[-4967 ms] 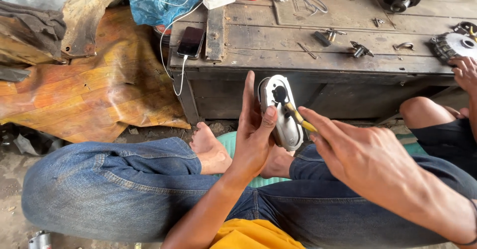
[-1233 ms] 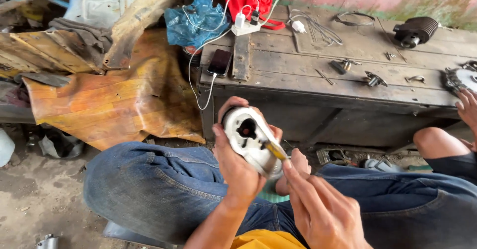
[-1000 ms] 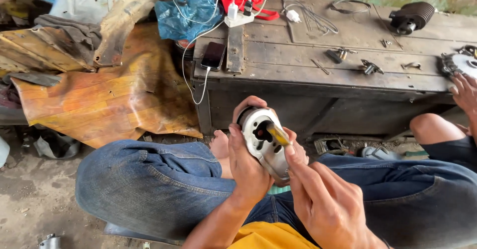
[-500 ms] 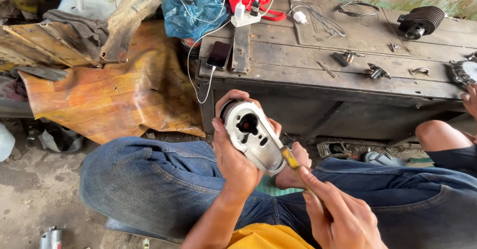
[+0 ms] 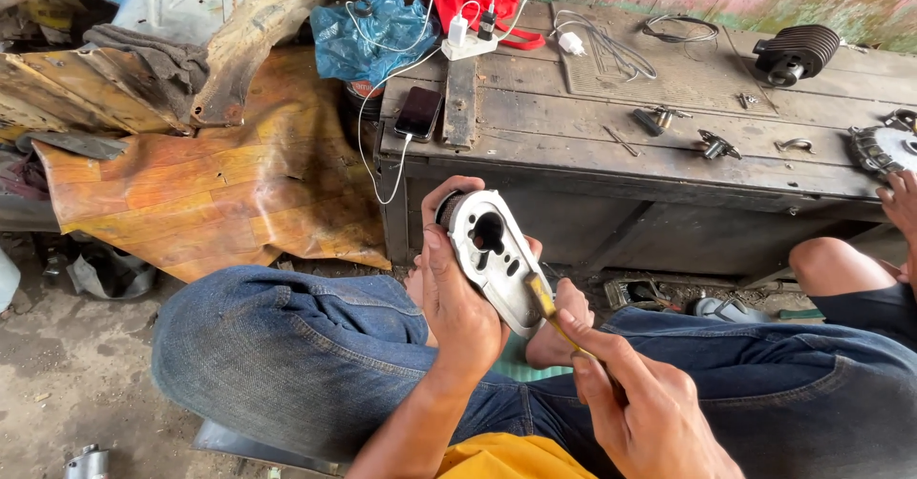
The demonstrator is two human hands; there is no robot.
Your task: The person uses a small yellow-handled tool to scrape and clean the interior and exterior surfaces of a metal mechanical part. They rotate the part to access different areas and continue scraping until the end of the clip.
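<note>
My left hand [image 5: 457, 298] grips a grey metal engine cover [image 5: 495, 255] with a round hole near its top, held upright over my crossed legs in blue jeans [image 5: 287, 355]. My right hand [image 5: 642, 404] holds a thin tool with a yellow handle [image 5: 546, 309], its tip resting against the lower right edge of the cover. A bare foot [image 5: 564, 331] shows just behind the tool.
A low wooden bench [image 5: 611, 126] stands in front, carrying a phone on a cable [image 5: 418, 111], a power strip [image 5: 468, 44], small metal parts [image 5: 712, 143] and a finned cylinder [image 5: 795, 54]. Another person's hand and knee [image 5: 864, 250] are at the right. Rusty sheet metal [image 5: 191, 183] lies left.
The tool's tip moved from the hole in the cover's upper part down to its lower right edge. My right hand has drawn back toward me. The cover tilted slightly.
</note>
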